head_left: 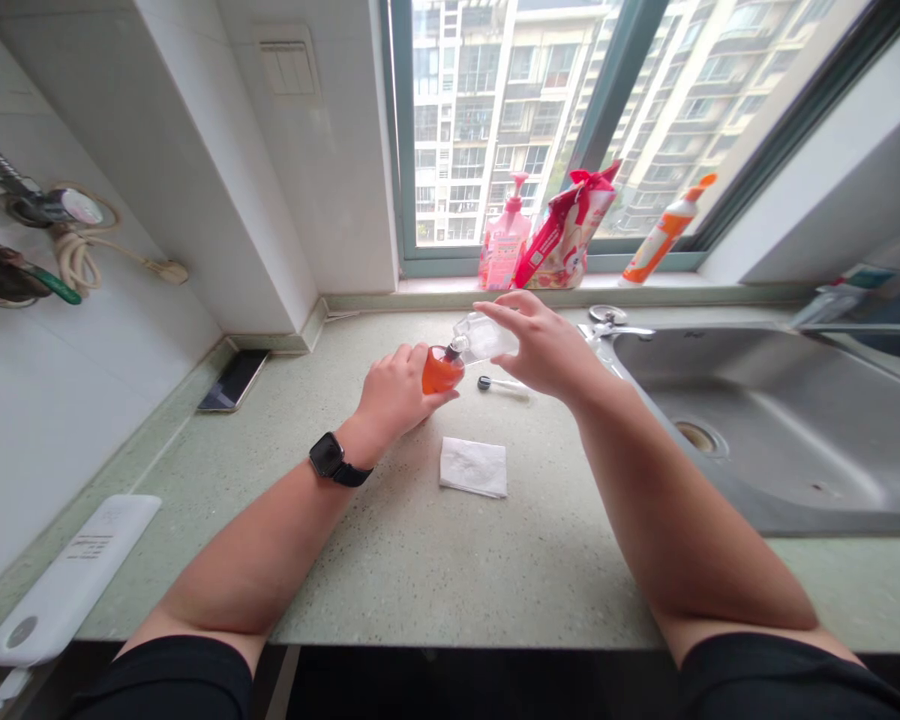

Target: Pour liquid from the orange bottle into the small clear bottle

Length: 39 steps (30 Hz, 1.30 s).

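Note:
My left hand point(397, 388) is closed around a small orange container point(441, 374), its fingers wrapped over the far side. Tilted down toward the container's mouth is a clear bottle point(481, 338), gripped by my right hand point(536, 340). The bottle's neck meets the container's rim beside a small dark part point(454, 352); I cannot tell which of the two it belongs to. Just below my right hand a slim clear tool with a black end point(501, 386) lies on the counter. Nearer to me is a folded white tissue point(473, 467).
The speckled counter point(450, 570) borders a steel sink point(795, 420) on the right. A phone point(234, 381) and a white power strip-like device point(71, 580) lie left. On the sill stand a pink pump bottle point(505, 245), a red pouch point(570, 235) and an orange-white bottle point(664, 238).

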Each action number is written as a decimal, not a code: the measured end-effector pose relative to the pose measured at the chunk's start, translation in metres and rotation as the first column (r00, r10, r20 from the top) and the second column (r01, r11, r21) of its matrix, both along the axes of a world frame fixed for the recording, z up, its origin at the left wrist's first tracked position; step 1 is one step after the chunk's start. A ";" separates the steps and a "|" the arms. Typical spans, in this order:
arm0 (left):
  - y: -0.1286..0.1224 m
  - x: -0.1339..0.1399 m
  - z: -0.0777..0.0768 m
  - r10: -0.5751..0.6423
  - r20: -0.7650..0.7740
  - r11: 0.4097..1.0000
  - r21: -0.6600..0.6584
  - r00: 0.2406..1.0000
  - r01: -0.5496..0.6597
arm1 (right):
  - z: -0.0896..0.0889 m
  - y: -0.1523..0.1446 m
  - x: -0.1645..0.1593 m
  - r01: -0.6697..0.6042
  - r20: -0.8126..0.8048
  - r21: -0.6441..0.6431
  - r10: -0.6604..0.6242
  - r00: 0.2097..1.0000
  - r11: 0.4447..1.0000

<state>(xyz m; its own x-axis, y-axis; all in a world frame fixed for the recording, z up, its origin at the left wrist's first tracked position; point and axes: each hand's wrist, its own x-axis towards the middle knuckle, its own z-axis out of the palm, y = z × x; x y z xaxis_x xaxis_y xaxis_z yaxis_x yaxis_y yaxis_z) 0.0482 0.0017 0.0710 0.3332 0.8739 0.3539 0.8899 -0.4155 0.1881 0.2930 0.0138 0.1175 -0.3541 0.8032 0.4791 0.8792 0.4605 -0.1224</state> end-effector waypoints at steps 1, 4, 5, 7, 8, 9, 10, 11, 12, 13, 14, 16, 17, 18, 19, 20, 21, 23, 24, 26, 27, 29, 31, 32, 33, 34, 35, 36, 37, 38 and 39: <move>0.000 0.000 0.000 0.001 0.000 1.000 -0.002 1.000 -0.001 | 0.000 0.000 0.000 -0.001 -0.001 -0.001 0.001 1.000 1.000; -0.001 0.000 0.001 0.008 -0.005 1.000 -0.009 1.000 -0.008 | 0.000 0.000 0.000 -0.004 -0.002 -0.003 0.004 1.000 1.000; -0.001 0.000 0.002 0.011 -0.008 1.000 -0.012 1.000 -0.012 | 0.000 0.000 0.000 -0.005 -0.001 -0.003 0.005 1.000 1.000; -0.002 0.000 0.002 0.016 -0.015 1.000 -0.019 1.000 -0.016 | 0.000 0.000 0.000 -0.004 -0.002 -0.003 0.004 1.000 1.000; -0.002 0.000 0.002 0.017 -0.016 1.000 -0.022 1.000 -0.018 | 0.000 -0.001 -0.001 -0.002 -0.004 -0.003 0.002 1.000 1.000; -0.002 0.000 0.002 0.019 -0.017 1.000 -0.024 1.000 -0.019 | 0.001 -0.001 -0.001 -0.001 -0.006 -0.003 0.001 1.000 1.000; -0.002 0.000 0.003 0.020 -0.017 0.999 -0.025 1.000 -0.020 | 0.001 -0.001 -0.001 0.000 -0.007 -0.003 0.000 1.000 1.000; -0.002 0.000 0.003 0.020 -0.018 0.999 -0.024 1.000 -0.021 | 0.001 -0.001 -0.002 0.001 -0.007 -0.002 -0.001 1.000 1.000; -0.002 0.000 0.003 0.019 -0.017 1.000 -0.024 1.000 -0.020 | 0.000 -0.001 -0.002 0.002 -0.007 0.000 -0.002 1.000 1.000; -0.002 0.000 0.003 0.017 -0.015 1.000 -0.023 1.000 -0.018 | 0.000 -0.001 -0.002 0.002 -0.007 0.003 -0.002 1.000 1.000; -0.002 0.000 0.003 0.014 -0.013 1.000 -0.023 1.000 -0.015 | 0.000 -0.001 -0.002 0.000 -0.008 0.008 0.000 1.000 1.000; -0.002 0.000 0.003 0.010 -0.009 1.000 -0.022 1.000 -0.011 | -0.001 -0.001 -0.001 -0.006 -0.012 0.018 0.007 1.000 1.000; -0.002 0.000 0.002 0.010 -0.009 1.000 -0.021 1.000 -0.011 | -0.001 0.000 -0.001 -0.011 -0.015 0.022 0.011 1.000 1.000; -0.002 0.000 0.002 0.011 -0.011 1.000 -0.019 1.000 -0.011 | -0.001 0.000 -0.001 -0.015 -0.017 0.024 0.015 1.000 1.000; -0.001 0.000 0.002 0.012 -0.014 1.000 -0.017 1.000 -0.012 | -0.001 0.000 -0.001 -0.019 -0.018 0.024 0.019 1.000 1.000; -0.001 0.000 0.002 0.013 -0.018 1.000 -0.016 1.000 -0.013 | -0.001 0.000 0.000 -0.021 -0.019 0.023 0.021 1.000 1.000; -0.001 0.000 0.002 0.014 -0.022 1.000 -0.016 1.000 -0.014 | -0.001 0.000 -0.001 -0.021 -0.018 0.021 0.021 1.000 1.000; -0.001 0.000 0.002 0.017 -0.029 1.000 -0.017 0.999 -0.017 | -0.001 -0.001 -0.001 -0.018 -0.015 0.018 0.018 1.000 1.000; -0.001 0.000 0.002 0.019 -0.032 1.000 -0.018 0.999 -0.019 | 0.000 -0.001 -0.001 -0.015 -0.012 0.016 0.015 1.000 1.000; 0.000 0.000 0.002 0.021 -0.040 1.000 -0.018 0.999 -0.022 | 0.000 -0.001 -0.002 -0.010 -0.005 0.014 0.010 1.000 1.000; 0.000 0.000 0.002 0.021 -0.044 1.000 -0.018 0.999 -0.022 | 0.000 -0.001 -0.002 -0.010 -0.002 0.014 0.010 1.000 1.000; 0.000 0.000 0.002 0.019 -0.050 1.000 -0.016 0.999 -0.020 | 0.000 -0.001 -0.002 -0.009 0.001 0.018 0.009 1.000 1.000; 0.000 0.000 0.002 0.018 -0.054 1.000 -0.011 0.998 -0.019 | -0.001 0.000 -0.002 -0.011 -0.005 0.025 0.011 1.000 1.000; 0.000 0.000 0.002 0.018 -0.055 1.000 -0.009 0.998 -0.019 | -0.001 0.000 -0.001 -0.014 -0.010 0.027 0.014 1.000 1.000; 0.000 0.000 0.002 0.018 -0.056 1.000 -0.008 0.998 -0.019 | -0.001 0.000 -0.001 -0.018 -0.015 0.030 0.018 1.000 0.999; 0.000 0.000 0.002 0.018 -0.057 1.000 -0.006 0.998 -0.019 | -0.001 0.000 -0.001 -0.021 -0.020 0.031 0.022 1.000 0.999; 0.000 0.000 0.002 0.018 -0.057 1.000 -0.006 0.998 -0.018 | -0.001 0.000 -0.001 -0.023 -0.024 0.033 0.024 0.999 0.999; 0.000 0.000 0.002 0.017 -0.057 1.000 -0.006 0.998 -0.018 | -0.001 0.000 -0.001 -0.023 -0.026 0.033 0.023 0.999 0.999; 0.000 0.000 0.002 0.017 -0.056 1.000 -0.007 0.998 -0.017 | -0.001 0.000 -0.001 -0.020 -0.026 0.032 0.021 0.999 0.999; -0.001 0.000 0.002 0.017 -0.054 1.000 -0.008 0.998 -0.018 | -0.001 0.000 -0.002 -0.017 -0.024 0.030 0.018 1.000 0.999; -0.001 0.000 0.002 0.017 -0.052 1.000 -0.010 0.999 -0.018 | -0.001 0.000 -0.002 -0.015 -0.022 0.028 0.016 1.000 0.999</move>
<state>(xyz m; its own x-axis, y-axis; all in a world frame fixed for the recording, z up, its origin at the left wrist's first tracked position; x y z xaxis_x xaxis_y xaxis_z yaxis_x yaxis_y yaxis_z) 0.0485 0.0012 0.0730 0.3355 0.8833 0.3274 0.9056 -0.3981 0.1461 0.2914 0.0134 0.1163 -0.3557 0.7840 0.5087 0.8691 0.4777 -0.1286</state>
